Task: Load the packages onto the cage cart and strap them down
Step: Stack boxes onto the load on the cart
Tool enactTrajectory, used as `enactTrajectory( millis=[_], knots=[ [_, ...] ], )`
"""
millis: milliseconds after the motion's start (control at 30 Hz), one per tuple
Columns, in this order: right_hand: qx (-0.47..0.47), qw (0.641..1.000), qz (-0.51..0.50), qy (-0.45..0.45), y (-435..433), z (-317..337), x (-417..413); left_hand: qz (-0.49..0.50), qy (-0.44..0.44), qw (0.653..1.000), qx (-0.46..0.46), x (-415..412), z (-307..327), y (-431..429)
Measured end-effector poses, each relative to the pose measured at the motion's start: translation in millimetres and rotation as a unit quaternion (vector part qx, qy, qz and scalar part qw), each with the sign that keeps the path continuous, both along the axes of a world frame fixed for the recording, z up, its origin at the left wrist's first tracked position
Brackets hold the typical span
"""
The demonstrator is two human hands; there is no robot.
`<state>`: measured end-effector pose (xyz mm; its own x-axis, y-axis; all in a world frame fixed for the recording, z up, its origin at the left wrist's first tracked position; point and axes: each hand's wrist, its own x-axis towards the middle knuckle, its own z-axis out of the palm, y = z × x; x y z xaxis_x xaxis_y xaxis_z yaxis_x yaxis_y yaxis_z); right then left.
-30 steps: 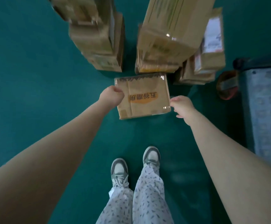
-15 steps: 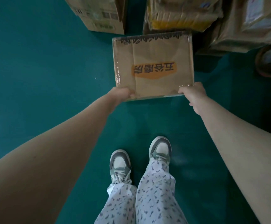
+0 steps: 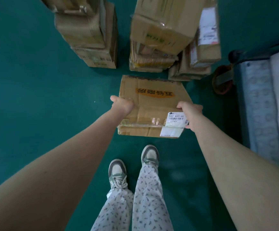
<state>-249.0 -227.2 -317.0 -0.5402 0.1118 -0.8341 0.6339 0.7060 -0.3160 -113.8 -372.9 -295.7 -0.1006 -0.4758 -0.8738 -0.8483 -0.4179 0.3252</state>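
Held package: a flat brown cardboard box (image 3: 153,104) with an orange printed mark (image 3: 154,93) on its top face. A white shipping label (image 3: 174,125) wraps over its near right corner, and clear tape runs along the near edge.
Where it is: between both hands, ahead of the shoes (image 3: 117,171) and near the middle stack (image 3: 158,39). It is tilted so that both its top and its near side face the camera. I cannot tell whether its far edge touches the floor (image 3: 27,97).
Left hand (image 3: 123,105): grips the box's left edge, thumb lying along the top, fingers curled under and out of sight.
Right hand (image 3: 191,114): grips the right edge just beside the label, thumb on the top face, fingers wrapped round the side.
Left stack (image 3: 88,35): taped cardboard packages piled on the floor, well apart from the held box.
Middle stack: a large dented carton leaning on top of flatter ones.
Right stack (image 3: 200,47): smaller boxes, the upper one carrying a white label, touching the middle stack.
Floor: plain teal.
Round object (image 3: 222,80): reddish-brown, on the floor between the right stack and a grey patterned surface (image 3: 258,105); too blurred to tell what it is.
Legs: patterned pale trousers (image 3: 145,197) above grey-green and cream shoes.
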Motion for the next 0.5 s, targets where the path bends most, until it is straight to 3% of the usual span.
enactTrajectory(
  millis=[267,500],
  knots=[
    [0.015,0.998,-0.053,0.038,58.7,118.8,-7.7,-0.056,0.03,0.998,-0.004,-20.3,108.7,59.1],
    [-0.045,0.991,-0.095,0.087,101.0,241.7,-25.8,-0.11,0.091,0.989,-0.035,-59.2,232.1,82.3]
  ],
)
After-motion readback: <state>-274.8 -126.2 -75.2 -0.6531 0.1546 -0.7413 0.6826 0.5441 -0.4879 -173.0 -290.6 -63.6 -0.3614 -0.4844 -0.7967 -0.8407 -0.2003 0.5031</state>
